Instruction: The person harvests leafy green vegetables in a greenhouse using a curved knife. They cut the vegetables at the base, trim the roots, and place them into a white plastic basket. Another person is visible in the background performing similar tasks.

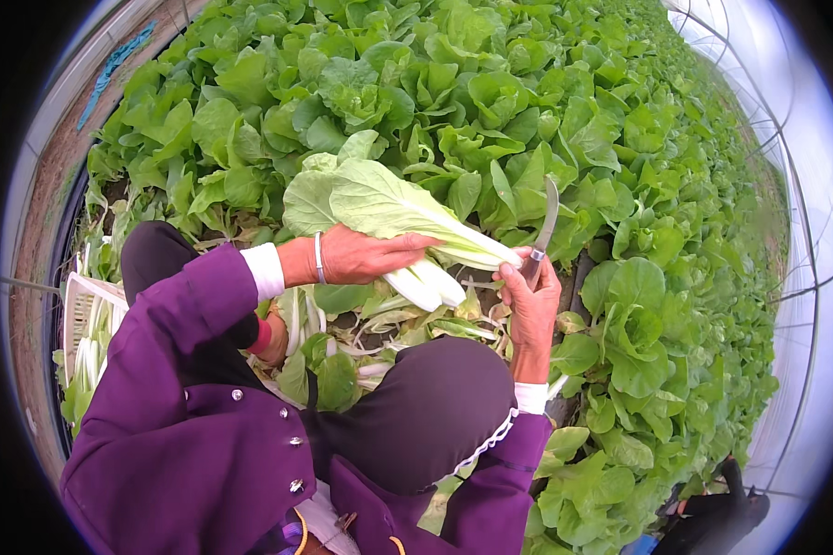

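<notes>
My left hand (368, 255), with a pale bracelet at the wrist, is wrapped around leafy greens with white stalks (416, 281). Their broad leaves point up and left. One long head of greens (402, 201) stretches across to my right hand (533, 298), whose thumb and fingertips touch its pale base. That same hand grips the brown handle of a knife (547, 218); the curved blade points upward, away from the stalks. Below both hands, loose leaves and white stalk trimmings (361, 340) lie on the ground between my bent legs.
Dense rows of growing leafy greens (472, 90) spread ahead and to the right. A pale plastic crate (97, 288) with cut greens stands at my left. Clear greenhouse film on hoops (805, 229) curves along the right. A dark-clothed person (718, 517) is at lower right.
</notes>
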Tool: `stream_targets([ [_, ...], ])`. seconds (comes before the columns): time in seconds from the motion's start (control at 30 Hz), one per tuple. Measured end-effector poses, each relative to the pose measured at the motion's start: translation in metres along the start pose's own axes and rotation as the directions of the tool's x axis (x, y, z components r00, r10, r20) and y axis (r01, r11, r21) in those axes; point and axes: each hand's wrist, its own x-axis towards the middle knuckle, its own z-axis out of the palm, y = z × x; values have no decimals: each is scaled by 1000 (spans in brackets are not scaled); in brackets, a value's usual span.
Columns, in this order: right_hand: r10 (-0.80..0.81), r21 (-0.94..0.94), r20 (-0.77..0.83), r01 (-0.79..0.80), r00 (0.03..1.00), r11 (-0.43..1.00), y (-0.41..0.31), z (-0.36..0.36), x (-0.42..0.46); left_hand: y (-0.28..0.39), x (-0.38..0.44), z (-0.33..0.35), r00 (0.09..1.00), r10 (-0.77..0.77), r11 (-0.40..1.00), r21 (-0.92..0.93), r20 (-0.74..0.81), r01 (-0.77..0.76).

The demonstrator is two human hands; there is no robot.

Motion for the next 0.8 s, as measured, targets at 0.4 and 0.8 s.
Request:
stream_targets([
  [0.4, -264, -224, -133, 230, 955, 947, -126, 60, 1, 42, -84, -124, 655, -702, 419, -906, -280, 62],
  [0.8, -178, 100, 97, 169, 979, 981, -124, 188, -13, 69, -64, -110, 812, -580, -35, -993, -73, -114],
])
